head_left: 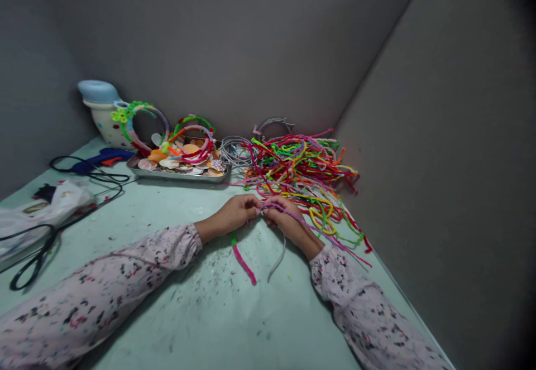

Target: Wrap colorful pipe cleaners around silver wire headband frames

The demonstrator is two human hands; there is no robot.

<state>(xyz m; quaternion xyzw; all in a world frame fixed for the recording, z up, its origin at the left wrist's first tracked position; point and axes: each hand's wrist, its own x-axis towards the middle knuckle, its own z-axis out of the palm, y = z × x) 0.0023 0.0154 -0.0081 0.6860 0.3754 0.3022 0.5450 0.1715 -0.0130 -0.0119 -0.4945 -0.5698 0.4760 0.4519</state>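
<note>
My left hand (240,214) and my right hand (288,220) meet at the fingertips above the table, both closed in a pinch. A purple pipe cleaner (310,225) runs from the pinched fingertips over the back of my right hand and trails off to the right. Below the hands hang the two ends of what looks like a headband: a pink and green fuzzy-covered end (243,264) under my left hand, and a bare grey end (277,261) under my right. Its middle is hidden by my fingers.
A metal tray (180,177) of shells holds wrapped hoops (196,130). Beside it are grey wire hoops (237,151) and a heap of coloured pipe cleaners (301,161). Leftward are a blue-lidded white container (103,116), a blue tool (100,158), a black cable (52,239) and a plastic bag (62,205).
</note>
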